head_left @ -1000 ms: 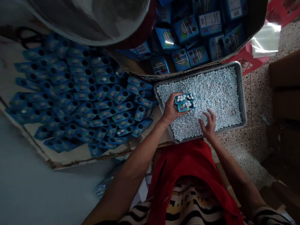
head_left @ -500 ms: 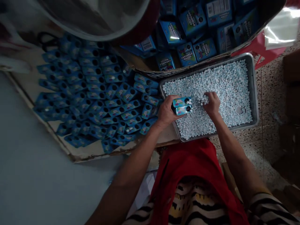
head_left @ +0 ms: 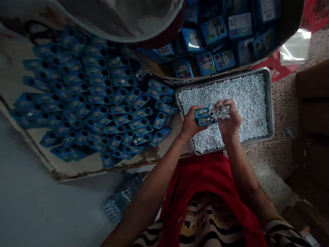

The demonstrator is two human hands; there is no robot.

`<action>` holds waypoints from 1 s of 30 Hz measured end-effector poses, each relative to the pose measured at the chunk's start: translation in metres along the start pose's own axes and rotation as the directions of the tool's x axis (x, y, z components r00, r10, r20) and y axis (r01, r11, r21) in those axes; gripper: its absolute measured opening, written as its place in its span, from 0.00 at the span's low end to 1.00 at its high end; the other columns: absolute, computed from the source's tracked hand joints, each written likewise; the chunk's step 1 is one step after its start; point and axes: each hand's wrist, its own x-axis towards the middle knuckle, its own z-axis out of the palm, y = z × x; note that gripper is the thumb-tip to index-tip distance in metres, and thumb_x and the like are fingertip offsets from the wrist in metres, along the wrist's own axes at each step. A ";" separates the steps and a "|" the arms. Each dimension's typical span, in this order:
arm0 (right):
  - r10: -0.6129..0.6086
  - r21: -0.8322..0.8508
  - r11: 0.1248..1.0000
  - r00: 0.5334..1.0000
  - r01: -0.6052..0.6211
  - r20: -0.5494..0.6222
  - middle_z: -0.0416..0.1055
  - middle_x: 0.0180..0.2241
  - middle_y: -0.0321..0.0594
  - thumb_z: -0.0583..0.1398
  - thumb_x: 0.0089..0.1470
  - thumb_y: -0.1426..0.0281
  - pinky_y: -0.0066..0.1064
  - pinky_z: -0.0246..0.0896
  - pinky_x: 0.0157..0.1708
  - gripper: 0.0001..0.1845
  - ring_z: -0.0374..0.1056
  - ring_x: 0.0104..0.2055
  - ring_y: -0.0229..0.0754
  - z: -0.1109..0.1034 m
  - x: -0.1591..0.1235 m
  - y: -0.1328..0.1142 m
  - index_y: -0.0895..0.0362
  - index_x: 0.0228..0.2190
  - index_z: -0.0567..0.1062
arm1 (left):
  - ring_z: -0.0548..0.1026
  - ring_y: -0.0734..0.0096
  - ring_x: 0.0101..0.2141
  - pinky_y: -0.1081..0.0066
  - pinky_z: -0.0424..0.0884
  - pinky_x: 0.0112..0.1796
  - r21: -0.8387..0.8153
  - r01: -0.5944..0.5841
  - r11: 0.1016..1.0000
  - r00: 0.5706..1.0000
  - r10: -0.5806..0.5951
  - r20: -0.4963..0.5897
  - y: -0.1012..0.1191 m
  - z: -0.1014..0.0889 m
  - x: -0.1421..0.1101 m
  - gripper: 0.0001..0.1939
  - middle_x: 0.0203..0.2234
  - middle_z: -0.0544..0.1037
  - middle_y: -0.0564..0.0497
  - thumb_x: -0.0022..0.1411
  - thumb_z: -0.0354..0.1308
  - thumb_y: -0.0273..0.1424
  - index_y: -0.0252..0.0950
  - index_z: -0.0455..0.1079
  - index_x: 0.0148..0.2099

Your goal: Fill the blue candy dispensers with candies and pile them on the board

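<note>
Two small blue candy boxes point(head_left: 202, 113), printed "Caramelo Macizo", lie side by side in my left hand point(head_left: 190, 124), which is closed around them. Their open ends face right, over the metal tray point(head_left: 271, 106). My right hand point(head_left: 231, 120) is turned palm up at those ends, with its fingers curled around a heap of small white and pale blue candies point(head_left: 221, 112). The heap touches the box ends and partly covers them. Beneath both hands, loose candies of the same kind point(head_left: 246, 103) fill the tray.
Rows of blue boxes with round holes point(head_left: 102, 99) cover the table point(head_left: 77, 168) on the left. Behind the tray stands a cardboard carton point(head_left: 164, 77) of blue boxes. A large round container point(head_left: 154, 34) overhangs the back, near black-handled scissors point(head_left: 38, 31). Brown cartons point(head_left: 312, 82) stand right.
My right hand has turned palm up with a handful of candies and come against the box ends. The whole view has shifted slightly.
</note>
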 end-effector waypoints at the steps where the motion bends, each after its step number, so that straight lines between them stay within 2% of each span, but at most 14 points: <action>1: -0.027 -0.031 0.999 1.000 0.026 -0.002 0.71 0.32 0.34 0.68 0.57 0.48 0.37 0.71 0.45 0.18 0.71 0.36 0.41 0.001 0.001 0.003 0.48 0.31 0.75 | 0.82 0.58 0.50 0.63 0.78 0.51 0.011 -0.006 1.000 1.000 0.006 0.002 0.000 0.000 0.001 0.39 0.52 0.82 0.47 0.46 0.80 0.37 0.41 0.68 0.58; 7: -0.091 -0.110 0.990 0.996 0.092 0.013 0.74 0.36 0.38 0.59 0.65 0.44 0.41 0.71 0.51 0.24 0.73 0.41 0.43 -0.001 0.004 0.015 0.49 0.29 0.77 | 0.81 0.58 0.51 0.64 0.77 0.51 0.072 -0.056 0.996 0.998 0.057 -0.009 -0.004 0.000 0.000 0.40 0.52 0.80 0.48 0.46 0.81 0.36 0.41 0.68 0.59; 10: -0.127 -0.248 0.958 0.989 0.144 0.080 0.77 0.41 0.40 0.60 0.63 0.44 0.44 0.69 0.57 0.25 0.73 0.47 0.46 -0.003 -0.004 0.018 0.49 0.26 0.78 | 0.81 0.58 0.50 0.64 0.77 0.50 0.105 -0.031 0.994 0.998 0.036 -0.048 -0.004 0.001 -0.003 0.40 0.51 0.80 0.48 0.46 0.81 0.36 0.41 0.68 0.59; 13: -0.091 -0.407 0.897 0.973 0.172 0.210 0.80 0.44 0.40 0.59 0.62 0.42 0.51 0.65 0.64 0.27 0.73 0.53 0.50 -0.007 -0.014 0.020 0.49 0.27 0.80 | 0.81 0.57 0.50 0.63 0.78 0.50 0.141 0.016 0.990 0.992 0.002 -0.128 -0.004 0.002 -0.006 0.38 0.50 0.80 0.48 0.49 0.79 0.37 0.40 0.67 0.59; 14: -0.070 -0.441 0.878 0.963 0.183 0.260 0.80 0.46 0.41 0.59 0.63 0.42 0.53 0.64 0.66 0.27 0.73 0.55 0.52 -0.010 -0.016 0.020 0.49 0.28 0.81 | 0.81 0.56 0.51 0.61 0.78 0.51 0.156 0.020 0.988 0.989 0.003 -0.147 -0.005 0.002 -0.006 0.37 0.50 0.80 0.47 0.50 0.78 0.37 0.40 0.67 0.59; 16: -0.073 -0.496 0.840 0.951 0.222 0.301 0.79 0.53 0.41 0.56 0.65 0.41 0.55 0.62 0.68 0.28 0.71 0.62 0.54 -0.021 -0.017 0.020 0.49 0.32 0.82 | 0.80 0.53 0.54 0.57 0.77 0.55 0.184 -0.025 0.983 0.992 0.046 -0.114 -0.007 -0.001 -0.004 0.34 0.53 0.80 0.46 0.53 0.77 0.38 0.41 0.68 0.59; 18: -0.143 -0.585 0.774 0.966 0.244 0.214 0.75 0.58 0.43 0.49 0.69 0.43 0.56 0.63 0.68 0.31 0.69 0.66 0.54 -0.042 -0.017 0.020 0.49 0.38 0.82 | 0.79 0.51 0.56 0.53 0.76 0.58 0.201 -0.099 0.975 0.992 0.113 -0.059 -0.010 -0.005 -0.001 0.32 0.54 0.80 0.45 0.55 0.76 0.40 0.41 0.69 0.58; 20: -0.209 -0.746 0.636 0.975 0.198 0.080 0.73 0.58 0.46 0.46 0.72 0.47 0.57 0.65 0.66 0.30 0.69 0.67 0.54 -0.070 -0.018 0.020 0.49 0.45 0.81 | 0.79 0.48 0.57 0.49 0.75 0.59 0.207 -0.139 0.968 0.986 0.153 -0.057 -0.014 -0.011 0.002 0.33 0.54 0.80 0.43 0.54 0.77 0.42 0.40 0.70 0.58; 22: -0.225 -0.903 0.412 0.974 0.123 0.031 0.72 0.56 0.48 0.51 0.70 0.49 0.58 0.67 0.65 0.24 0.69 0.65 0.55 -0.098 -0.019 0.022 0.49 0.48 0.80 | 0.80 0.48 0.55 0.49 0.76 0.58 0.192 -0.125 0.973 0.986 0.143 -0.084 -0.017 -0.017 0.004 0.36 0.53 0.81 0.42 0.52 0.79 0.44 0.39 0.70 0.58; 24: -0.181 -0.980 0.157 0.979 0.122 0.093 0.70 0.58 0.50 0.59 0.66 0.50 0.59 0.66 0.65 0.21 0.67 0.65 0.57 -0.119 -0.015 0.027 0.50 0.49 0.79 | 0.81 0.51 0.53 0.50 0.78 0.55 0.140 -0.062 0.988 0.989 0.080 -0.128 -0.021 -0.020 0.002 0.39 0.53 0.81 0.44 0.50 0.80 0.46 0.41 0.70 0.59; 26: -0.121 -0.980 -0.042 0.972 0.197 0.200 0.66 0.64 0.53 0.61 0.65 0.53 0.61 0.64 0.66 0.22 0.63 0.68 0.59 -0.127 -0.004 0.034 0.50 0.54 0.77 | 0.82 0.54 0.50 0.53 0.80 0.52 0.051 0.008 0.999 0.981 0.002 -0.196 -0.026 -0.019 -0.001 0.43 0.52 0.80 0.46 0.48 0.81 0.49 0.43 0.68 0.60; 28: -0.065 -0.943 -0.183 0.954 0.277 0.293 0.61 0.69 0.54 0.59 0.67 0.53 0.63 0.60 0.69 0.26 0.57 0.72 0.61 -0.125 0.016 0.042 0.50 0.61 0.73 | 0.82 0.56 0.49 0.54 0.80 0.51 -0.036 0.037 0.999 0.976 -0.044 -0.215 -0.034 -0.015 -0.006 0.46 0.52 0.80 0.48 0.45 0.82 0.51 0.44 0.66 0.60; 30: 0.003 -0.898 -0.279 0.935 0.341 0.355 0.58 0.73 0.54 0.59 0.67 0.51 0.64 0.56 0.70 0.33 0.52 0.75 0.63 -0.116 0.038 0.050 0.50 0.67 0.68 | 0.82 0.56 0.50 0.55 0.81 0.52 -0.105 0.045 0.993 0.988 -0.060 -0.140 -0.042 -0.010 -0.011 0.47 0.53 0.80 0.47 0.44 0.82 0.52 0.44 0.64 0.59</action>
